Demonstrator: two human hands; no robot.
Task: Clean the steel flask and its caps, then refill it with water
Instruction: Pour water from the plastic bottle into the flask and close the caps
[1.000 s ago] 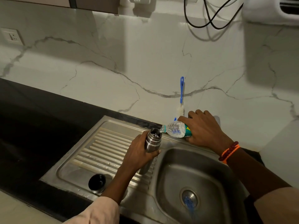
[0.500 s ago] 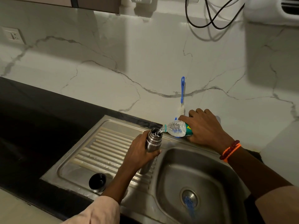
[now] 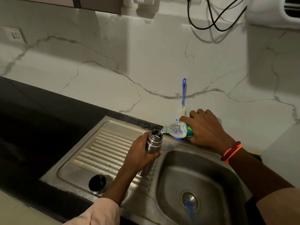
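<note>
Bottle [image 3: 177,129] unmoved in right hand [image 3: 206,129], left hand [image 3: 141,155] gripping flask [image 3: 154,141], steel sink [image 3: 103,153], marble wall [image 3: 129,70]

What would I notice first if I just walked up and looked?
Water pouring from a tipped plastic bottle in the right hand into the open steel flask, held by the left hand over the sink's ribbed drainboard. Next, the blue bottle brush leaning on the marble wall behind, and a black cap on the drainboard's near corner.

I see a white marble-veined wall [image 3: 146,59] at the far side, a switch plate [image 3: 14,35] on its left, black cables [image 3: 211,18] hanging upper right, and a dark countertop [image 3: 32,127] stretching left, dimly lit.
</note>
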